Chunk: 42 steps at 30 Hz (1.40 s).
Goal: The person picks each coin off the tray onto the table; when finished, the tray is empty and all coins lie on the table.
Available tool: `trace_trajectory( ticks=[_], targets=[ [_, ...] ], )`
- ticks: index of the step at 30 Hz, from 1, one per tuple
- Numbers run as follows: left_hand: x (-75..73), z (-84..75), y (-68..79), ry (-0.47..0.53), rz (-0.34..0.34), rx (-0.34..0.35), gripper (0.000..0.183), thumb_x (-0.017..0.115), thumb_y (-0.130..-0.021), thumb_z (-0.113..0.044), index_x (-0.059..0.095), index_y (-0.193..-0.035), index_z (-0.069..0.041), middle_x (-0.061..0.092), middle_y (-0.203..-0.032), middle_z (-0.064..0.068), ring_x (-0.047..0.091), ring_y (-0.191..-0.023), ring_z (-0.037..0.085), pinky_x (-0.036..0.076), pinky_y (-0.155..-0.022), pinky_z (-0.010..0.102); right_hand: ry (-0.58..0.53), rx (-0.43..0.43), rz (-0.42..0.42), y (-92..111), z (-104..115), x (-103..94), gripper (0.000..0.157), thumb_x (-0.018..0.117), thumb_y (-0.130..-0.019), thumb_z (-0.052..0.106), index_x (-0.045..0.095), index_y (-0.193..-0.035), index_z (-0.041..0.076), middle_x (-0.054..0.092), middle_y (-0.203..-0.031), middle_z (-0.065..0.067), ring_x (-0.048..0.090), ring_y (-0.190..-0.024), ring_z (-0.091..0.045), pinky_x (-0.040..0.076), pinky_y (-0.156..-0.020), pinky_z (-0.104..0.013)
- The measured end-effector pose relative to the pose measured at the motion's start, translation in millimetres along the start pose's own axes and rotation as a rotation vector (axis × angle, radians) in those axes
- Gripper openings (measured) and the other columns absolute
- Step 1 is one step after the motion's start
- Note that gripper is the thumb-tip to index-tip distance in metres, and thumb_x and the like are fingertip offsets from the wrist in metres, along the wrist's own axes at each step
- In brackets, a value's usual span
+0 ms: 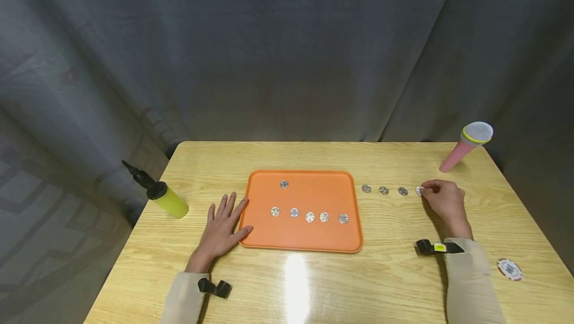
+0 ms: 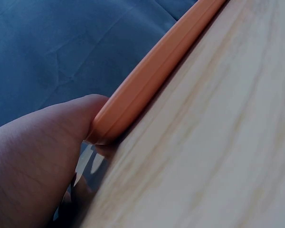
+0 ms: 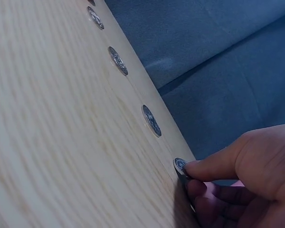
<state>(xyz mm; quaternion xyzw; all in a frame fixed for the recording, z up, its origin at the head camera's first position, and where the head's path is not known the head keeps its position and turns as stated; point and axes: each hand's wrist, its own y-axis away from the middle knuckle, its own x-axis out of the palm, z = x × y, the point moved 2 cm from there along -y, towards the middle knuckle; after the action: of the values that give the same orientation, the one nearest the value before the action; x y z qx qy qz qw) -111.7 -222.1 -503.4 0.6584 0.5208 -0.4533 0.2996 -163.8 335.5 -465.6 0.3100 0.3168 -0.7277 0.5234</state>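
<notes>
My right hand is on the table right of the tray, thumb and fingers pinching a silver coin at the right end of a row. In the right wrist view the thumb lies over the edge of that coin. Three more coins continue the row leftward to the tray. My left hand lies with fingers spread at the left rim of the orange tray, its thumb against the tray edge. Inside the tray, a single coin lies near the back and several coins form a lower row.
At the left table edge stands a yellow-green hand pump with a black nozzle. A pink toy microphone stands at the back right. A poker chip lies right of the right sleeve. Grey curtains hang behind the wooden table.
</notes>
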Motion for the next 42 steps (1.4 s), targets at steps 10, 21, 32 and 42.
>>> trace_trajectory(
  ticks=[10, 21, 32, 42],
  targets=[
    [0.4, -0.1, 0.1, 0.001, -0.035, 0.025, 0.075, 0.062, -0.092, -0.047, 0.035, -0.158, -0.021, 0.023, -0.166, 0.022, 0.017, -0.154, 0.048, 0.007, -0.118, 0.071, 0.049, -0.016, 0.016, 1, 1, 0.7, 0.022, 0.070, -0.089, 0.010, 0.072, -0.095, -0.011, 0.071, -0.084, -0.028, 0.062, -0.072, -0.031, 0.036, -0.071, -0.041],
    [-0.4, -0.3, 0.3, 0.002, 0.008, 0.000, 0.077, 0.061, -0.093, -0.049, 0.032, -0.159, -0.022, 0.018, -0.168, 0.019, 0.012, -0.156, 0.045, 0.004, -0.120, 0.069, 0.054, -0.081, -0.039, 3, 7, -3.4, 0.020, 0.067, -0.089, 0.008, 0.072, -0.098, -0.010, 0.072, -0.092, -0.030, 0.065, -0.086, -0.047, 0.044, -0.077, -0.052],
    [-1.4, -1.8, -0.6, 0.011, -0.018, 0.011, 0.076, 0.061, -0.093, -0.048, 0.033, -0.158, -0.022, 0.020, -0.167, 0.021, 0.014, -0.155, 0.047, 0.006, -0.119, 0.071, -0.013, -0.165, 0.019, 5, 48, 0.3, 0.021, 0.067, -0.090, 0.010, 0.074, -0.101, -0.007, 0.074, -0.087, -0.024, 0.068, -0.068, -0.013, 0.048, -0.067, -0.035],
    [-1.5, -1.2, -0.5, 0.010, 0.004, 0.002, 0.076, 0.061, -0.093, -0.048, 0.032, -0.159, -0.022, 0.019, -0.168, 0.019, 0.012, -0.156, 0.044, 0.004, -0.120, 0.069, -0.124, -0.182, 0.181, 9, 84, 27.8, 0.021, 0.065, -0.092, 0.007, 0.073, -0.106, -0.006, 0.074, -0.093, -0.024, 0.070, -0.073, -0.019, 0.048, -0.052, -0.022]
  ],
)
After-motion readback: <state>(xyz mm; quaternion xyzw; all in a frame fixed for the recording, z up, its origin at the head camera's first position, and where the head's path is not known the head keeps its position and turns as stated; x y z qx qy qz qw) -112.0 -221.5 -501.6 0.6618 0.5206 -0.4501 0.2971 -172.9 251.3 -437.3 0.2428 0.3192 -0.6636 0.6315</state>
